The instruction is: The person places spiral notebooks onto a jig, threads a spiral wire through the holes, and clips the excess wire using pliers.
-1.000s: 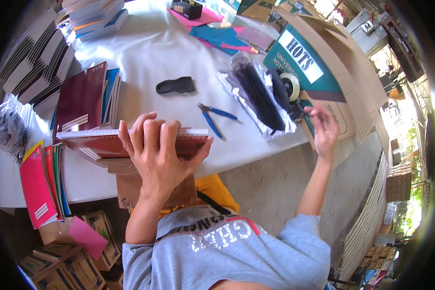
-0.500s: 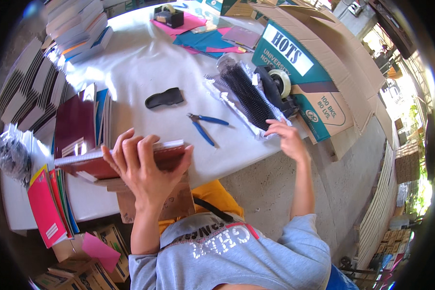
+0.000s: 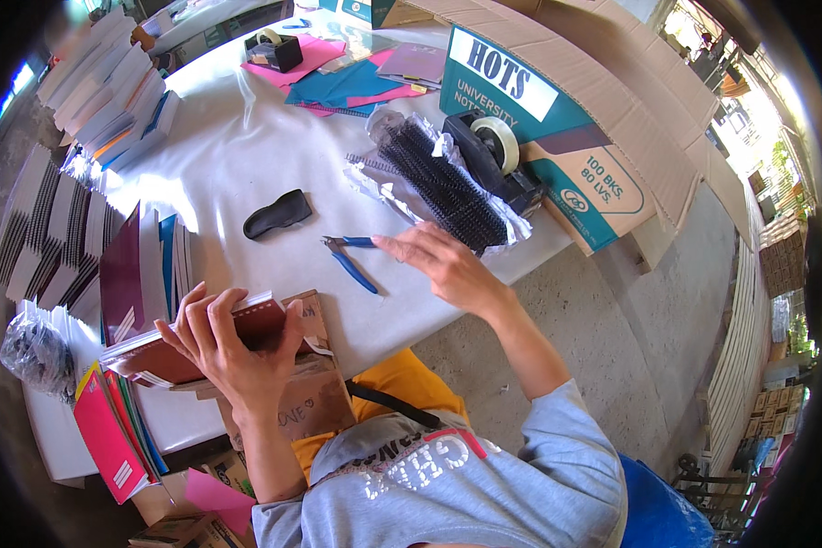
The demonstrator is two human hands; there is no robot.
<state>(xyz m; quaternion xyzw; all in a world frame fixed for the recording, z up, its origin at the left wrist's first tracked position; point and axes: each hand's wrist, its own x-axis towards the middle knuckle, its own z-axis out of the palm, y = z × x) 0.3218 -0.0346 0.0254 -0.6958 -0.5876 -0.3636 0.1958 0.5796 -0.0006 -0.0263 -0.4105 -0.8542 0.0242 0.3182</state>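
Note:
My left hand [image 3: 233, 352] grips a maroon-covered notebook [image 3: 175, 362], its page edges up, above a small brown block [image 3: 315, 402] at the table's near edge. My right hand [image 3: 447, 269] reaches in from the right with its fingers pinched together. Those fingertips are over one handle of blue-handled cutting pliers [image 3: 352, 271]; whether they touch it, or hold something thin, is hidden. Behind this hand, a bundle of black binding coils [image 3: 434, 178] rests on crumpled wrapping. Left of the pliers lies a black curved object [image 3: 279, 216].
A tape dispenser [image 3: 511, 178] stands beside the coils, against a large cardboard box [image 3: 603, 187]. Notebook stacks [image 3: 110, 91] line the left side. Coloured sheets [image 3: 338, 84] and another tape dispenser [image 3: 274, 53] are at the back. Colourful notebooks [image 3: 105, 429] lean at the near left.
My right hand has moved left from the coil bundle to the pliers, fingers now pinched. My left hand still holds the notebook. The whole view has shifted slightly.

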